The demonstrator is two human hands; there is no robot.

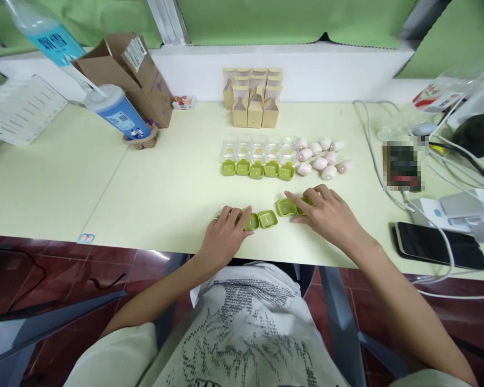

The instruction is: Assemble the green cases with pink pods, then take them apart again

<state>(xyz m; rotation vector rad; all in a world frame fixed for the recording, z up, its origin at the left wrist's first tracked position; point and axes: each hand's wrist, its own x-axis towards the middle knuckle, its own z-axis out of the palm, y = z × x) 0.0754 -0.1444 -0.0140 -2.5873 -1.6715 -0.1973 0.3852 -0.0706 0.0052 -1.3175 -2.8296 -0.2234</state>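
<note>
Several small olive-green square cups stand on the table in front of me. My left hand (pixel 225 234) has its thumb and index finger around one green cup (pixel 253 221), with part of another hidden under its fingers. Just right of it is a second green cup (pixel 268 219), which neither hand covers. My right hand (pixel 326 215) reaches over two more; its fingers close around a green cup (pixel 306 202), while the index finger extends along a neighbouring green cup (pixel 286 207). Beyond the hands lies a row of green cups (pixel 257 170) against clear plastic cups (pixel 258 146).
Pale pink barrel-shaped pieces (pixel 320 163) lie right of the rows. Open cardboard boxes (pixel 255 111) stand at the back. On the left are a lidded blue cup (pixel 123 115) and a brown carton (pixel 141 80). Cables and a phone (pixel 439 246) crowd the right side.
</note>
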